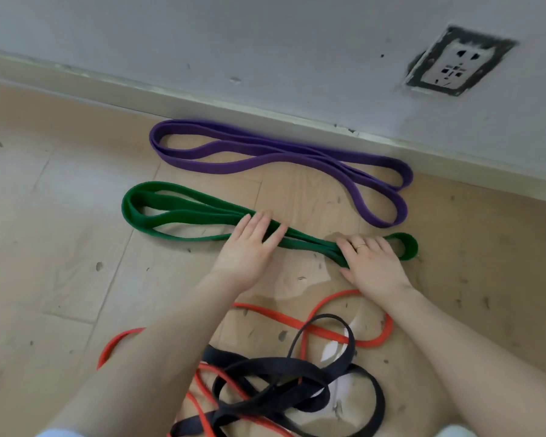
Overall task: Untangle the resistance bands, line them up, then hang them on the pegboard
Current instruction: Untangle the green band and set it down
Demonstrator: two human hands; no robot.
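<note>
Wooden floor [60,216] by a wall: both flat, open hands, left hand [249,244] and right hand [372,263], press the green band [177,212]. Releasing may let its folds spring apart toward the purple band [265,152].

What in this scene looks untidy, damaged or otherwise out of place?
The red band and black band lie knotted together nearest the person, unlike the straightened purple band and green band. The wall socket sits crooked in a rough, dark-edged cutout.

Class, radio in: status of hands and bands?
Both hands flat on green band. Purple band laid out. Red and black tangled.
</note>
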